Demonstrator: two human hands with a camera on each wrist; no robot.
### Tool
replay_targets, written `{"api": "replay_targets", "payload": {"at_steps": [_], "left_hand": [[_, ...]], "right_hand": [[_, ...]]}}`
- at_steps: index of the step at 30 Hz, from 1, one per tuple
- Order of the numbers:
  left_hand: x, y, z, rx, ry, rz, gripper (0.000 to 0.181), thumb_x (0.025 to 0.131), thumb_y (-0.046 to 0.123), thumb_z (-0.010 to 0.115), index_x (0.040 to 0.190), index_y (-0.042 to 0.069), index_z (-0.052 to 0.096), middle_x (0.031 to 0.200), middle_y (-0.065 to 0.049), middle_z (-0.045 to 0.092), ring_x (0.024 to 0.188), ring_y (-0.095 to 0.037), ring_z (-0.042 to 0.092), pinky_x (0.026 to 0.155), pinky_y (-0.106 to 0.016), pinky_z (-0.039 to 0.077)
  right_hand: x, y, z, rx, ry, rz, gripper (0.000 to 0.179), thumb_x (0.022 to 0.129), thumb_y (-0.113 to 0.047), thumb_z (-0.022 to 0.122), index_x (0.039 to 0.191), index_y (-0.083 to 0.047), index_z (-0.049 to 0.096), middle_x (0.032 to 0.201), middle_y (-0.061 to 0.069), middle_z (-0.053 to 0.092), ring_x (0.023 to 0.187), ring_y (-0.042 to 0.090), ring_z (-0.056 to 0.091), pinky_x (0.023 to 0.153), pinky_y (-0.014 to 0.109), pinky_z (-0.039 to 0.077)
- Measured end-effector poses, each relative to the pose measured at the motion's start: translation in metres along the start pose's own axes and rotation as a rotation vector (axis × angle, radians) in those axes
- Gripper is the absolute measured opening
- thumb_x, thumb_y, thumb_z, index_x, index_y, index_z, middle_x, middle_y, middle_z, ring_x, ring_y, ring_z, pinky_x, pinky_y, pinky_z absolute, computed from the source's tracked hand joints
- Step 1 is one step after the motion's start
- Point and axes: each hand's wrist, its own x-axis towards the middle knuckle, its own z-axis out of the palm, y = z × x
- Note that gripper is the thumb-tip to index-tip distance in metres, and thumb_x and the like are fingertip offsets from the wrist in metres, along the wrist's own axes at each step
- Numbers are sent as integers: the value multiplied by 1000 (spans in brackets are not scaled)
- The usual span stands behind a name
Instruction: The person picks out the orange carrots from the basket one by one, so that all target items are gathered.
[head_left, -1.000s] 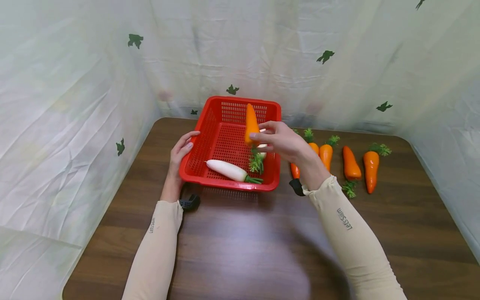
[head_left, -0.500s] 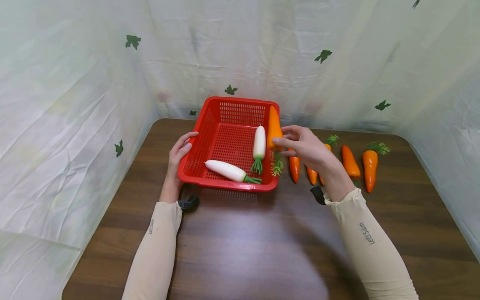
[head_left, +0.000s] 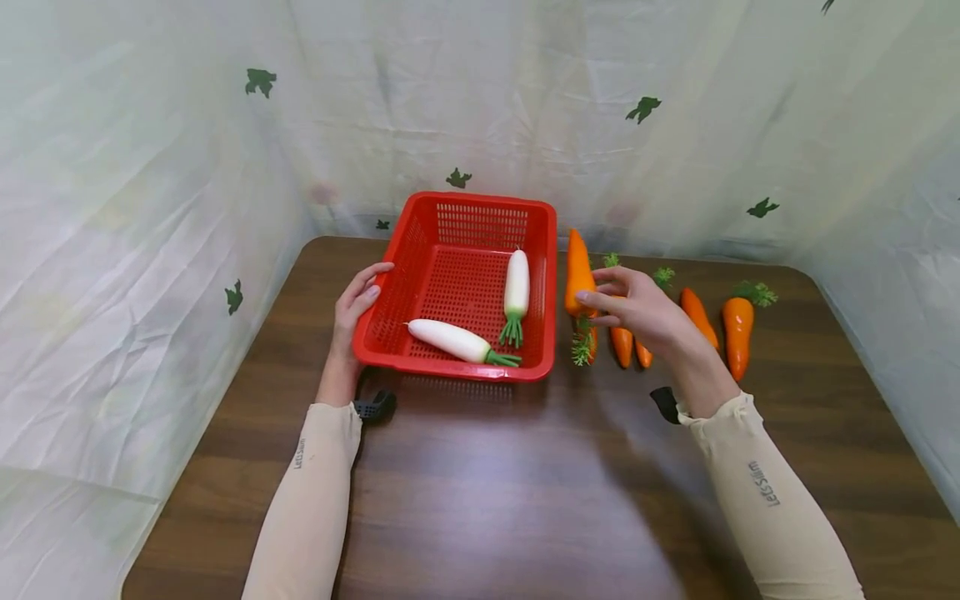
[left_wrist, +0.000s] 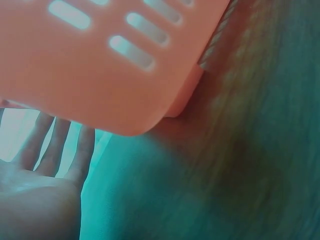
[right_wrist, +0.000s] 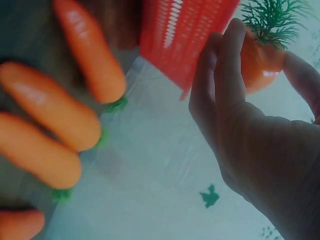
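Note:
In the head view my right hand (head_left: 641,308) holds an orange carrot (head_left: 578,271) between thumb and fingers, just right of the red basket (head_left: 549,333). The carrot's tip points away and its green leaves hang toward me; in the right wrist view its leafy end (right_wrist: 260,67) shows between the fingers. My left hand (head_left: 351,312) grips the left rim of the basket, with straight fingers (left_wrist: 82,150) against the basket side in the left wrist view. Inside the basket lie two white radishes, one upright in the view (head_left: 517,279) and one crosswise radish (head_left: 448,337) near the front.
Several carrots lie on the wooden table (head_left: 480,500) to the right, partly behind my right hand, with one carrot (head_left: 738,333) farthest right. A pale curtain (head_left: 480,100) with green leaf-shaped patches stands behind and along both sides.
My right hand has carried the carrot rightward, from above the basket, across its right rim, to beside it. The radish it covered now shows fully. My left hand stays on the rim.

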Motion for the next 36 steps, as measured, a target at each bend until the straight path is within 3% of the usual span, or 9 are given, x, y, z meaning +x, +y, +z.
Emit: {"api": "replay_targets", "payload": {"at_steps": [8,15,24,30,33,36], "left_hand": [[5,1,4,4,0,-2,44,105,15,47,147,4,56,147,-23,52,123,-34,56,100,-34,58],[3,1,3,5,8,-2,44,105,15,47,147,5,56,147,-23,52,122,-34,57,98,-33,59],[0,2,2,-10,5,3,44,106,15,47,148,4,56,147,-23,51,121,-34,57,98,-33,59],[-1,3,2,-18,2,-1,44,106,15,46,148,5,56,148,-23,51,122,-33,57,98,-33,59],[0,4,2,-19,-1,-4,44,106,15,47,148,5,56,148,-22,52,122,-33,57,98,-34,59],[0,3,3,-12,4,-5,44,106,15,48,148,5,56,148,-21,52,121,-34,57,98,-34,59]], "right_hand": [[-14,34,-22,-38,37,44,82,104,-37,66,164,-1,24,157,27,43,124,32,67,107,46,54],[-23,54,-33,-79,52,53,85,104,-40,66,165,0,23,158,30,42,130,38,62,109,52,52],[-34,77,-45,-149,149,60,86,103,-43,66,164,1,25,155,30,46,130,39,60,95,32,61],[-45,90,-54,-165,178,57,84,103,-43,67,161,3,29,150,31,50,108,13,67,90,30,62],[-53,95,-60,-201,198,53,86,101,-45,69,160,5,31,148,33,51,96,-2,65,86,27,62],[-61,100,-69,-218,214,47,87,101,-45,69,159,7,30,150,35,48,94,-9,60,83,24,62]]}}
